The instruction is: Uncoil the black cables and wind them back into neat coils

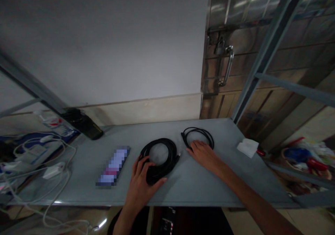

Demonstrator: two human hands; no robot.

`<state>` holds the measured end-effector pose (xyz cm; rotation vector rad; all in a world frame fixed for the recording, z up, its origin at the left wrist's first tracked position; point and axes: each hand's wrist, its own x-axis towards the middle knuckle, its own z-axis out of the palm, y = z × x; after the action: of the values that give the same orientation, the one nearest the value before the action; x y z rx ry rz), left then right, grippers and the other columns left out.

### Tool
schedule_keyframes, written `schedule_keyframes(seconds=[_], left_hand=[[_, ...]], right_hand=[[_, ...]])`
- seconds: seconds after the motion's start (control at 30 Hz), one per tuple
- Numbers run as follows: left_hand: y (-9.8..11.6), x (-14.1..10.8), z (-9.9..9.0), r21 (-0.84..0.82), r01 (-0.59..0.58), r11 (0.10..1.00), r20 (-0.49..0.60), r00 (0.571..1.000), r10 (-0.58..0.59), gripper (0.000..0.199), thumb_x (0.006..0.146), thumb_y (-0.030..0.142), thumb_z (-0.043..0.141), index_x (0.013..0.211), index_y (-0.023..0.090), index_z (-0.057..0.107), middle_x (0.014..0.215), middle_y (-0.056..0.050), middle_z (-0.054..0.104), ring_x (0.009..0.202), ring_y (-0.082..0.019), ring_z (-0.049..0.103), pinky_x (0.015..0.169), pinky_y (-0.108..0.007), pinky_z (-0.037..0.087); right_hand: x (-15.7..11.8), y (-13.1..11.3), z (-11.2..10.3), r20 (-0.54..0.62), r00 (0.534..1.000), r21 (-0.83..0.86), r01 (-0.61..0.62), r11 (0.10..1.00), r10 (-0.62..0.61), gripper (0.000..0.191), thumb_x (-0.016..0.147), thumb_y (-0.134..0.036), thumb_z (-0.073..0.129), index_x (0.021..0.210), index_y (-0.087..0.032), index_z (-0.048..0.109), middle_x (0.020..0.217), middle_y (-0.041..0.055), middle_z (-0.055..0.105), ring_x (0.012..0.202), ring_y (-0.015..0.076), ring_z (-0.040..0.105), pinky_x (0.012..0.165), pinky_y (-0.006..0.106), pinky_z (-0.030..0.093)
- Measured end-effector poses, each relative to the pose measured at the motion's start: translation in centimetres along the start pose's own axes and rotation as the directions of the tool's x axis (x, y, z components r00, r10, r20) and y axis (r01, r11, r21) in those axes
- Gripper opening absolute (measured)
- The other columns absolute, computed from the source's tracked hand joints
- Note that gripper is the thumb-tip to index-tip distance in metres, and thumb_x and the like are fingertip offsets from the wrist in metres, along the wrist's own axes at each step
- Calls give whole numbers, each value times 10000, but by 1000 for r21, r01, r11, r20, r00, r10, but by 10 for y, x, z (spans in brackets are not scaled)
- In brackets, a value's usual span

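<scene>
A thick coil of black cable [171,153] lies on the grey shelf [188,189], with a plug end sticking out at its right. My left hand [141,182] is wrapped around the coil's near left side, fingers over the strands and thumb along the near edge. To the right and a little farther back is a thinner black cable coil [209,136], a dark connector at its left. My right hand [202,154] has its fingers closed on the near side of this coil; the fingertips partly hide the strands.
A phone [113,167] with a blurred screen lies left of the thick coil. Farther left are a black bottle-like container [83,123], tangled white cables [68,158] and a white adapter [54,170]. Folded white paper [248,147] lies at right. Metal posts [261,64] frame the shelf.
</scene>
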<state>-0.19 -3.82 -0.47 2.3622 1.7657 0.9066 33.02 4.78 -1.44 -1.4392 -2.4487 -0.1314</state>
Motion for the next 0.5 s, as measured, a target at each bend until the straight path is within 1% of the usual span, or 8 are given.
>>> schedule_keyframes(seconds=[0.07, 0.17, 0.23, 0.3, 0.33, 0.4, 0.43, 0.5], left_hand=[[0, 2, 4, 23, 17, 1000, -38, 999, -16, 500, 899, 602, 848, 1219, 252, 691, 1503, -132, 632, 1588, -429, 435, 1253, -696, 472], [2, 5, 7, 89, 59, 994, -101, 994, -50, 558, 892, 634, 841, 1245, 229, 690, 1558, -168, 610, 1607, -457, 415, 1277, -712, 416], [12, 7, 7, 160, 117, 980, -164, 982, -91, 632, 901, 629, 835, 1350, 210, 687, 1683, -209, 515, 1658, -506, 314, 1306, -792, 274], [31, 5, 3, 171, 180, 969, -249, 959, -134, 656, 935, 588, 814, 1462, 226, 668, 1778, -211, 408, 1700, -520, 202, 1315, -836, 132], [44, 4, 1, 119, 195, 974, -283, 946, -155, 627, 957, 560, 795, 1487, 249, 669, 1784, -194, 410, 1707, -503, 200, 1326, -822, 118], [75, 1, -3, -139, 170, 976, -272, 941, -202, 514, 997, 521, 746, 1463, 305, 706, 1708, -142, 536, 1663, -435, 359, 1348, -721, 253], [91, 0, -5, -325, 168, 931, -196, 951, -240, 467, 1027, 518, 699, 1456, 335, 720, 1632, -116, 625, 1597, -402, 480, 1327, -667, 355], [120, 4, -6, -647, 287, 707, 37, 937, -346, 455, 1075, 554, 608, 1471, 363, 724, 1518, -92, 730, 1458, -359, 648, 1237, -569, 518]], right_hand=[[-9, -10, -2, -11, 1000, 27, -29, 999, 29, 259, 1193, -349, 553, 1103, -139, 677, 1027, 133, 767, 1001, 309, 778, 882, 386, 585], [-29, -25, -14, -26, 996, 79, -88, 993, 91, 336, 1226, -394, 444, 1129, -150, 654, 774, 63, 733, 690, 277, 765, 619, 338, 514], [-43, -35, -29, -94, 989, 161, -95, 982, 111, 425, 1249, -410, 308, 1156, -156, 635, 710, 39, 708, 602, 265, 736, 557, 339, 478], [-55, -47, -47, -219, 965, 295, -75, 953, 144, 492, 1255, -439, 212, 1170, -171, 616, 786, 55, 744, 631, 245, 747, 575, 332, 505], [-59, -54, -56, -272, 948, 351, -60, 934, 164, 495, 1254, -460, 206, 1188, -177, 606, 831, 61, 759, 641, 233, 748, 587, 324, 521], [-65, -67, -70, -320, 930, 418, -35, 908, 183, 471, 1253, -479, 224, 1211, -190, 593, 793, 34, 741, 604, 213, 728, 575, 306, 530], [-66, -74, -75, -322, 930, 433, -22, 901, 177, 464, 1253, -479, 225, 1209, -197, 591, 766, 24, 728, 594, 210, 721, 574, 301, 535], [-67, -85, -80, -307, 941, 442, 10, 897, 140, 465, 1252, -470, 212, 1220, -205, 594, 753, 26, 726, 610, 212, 730, 587, 297, 549]])
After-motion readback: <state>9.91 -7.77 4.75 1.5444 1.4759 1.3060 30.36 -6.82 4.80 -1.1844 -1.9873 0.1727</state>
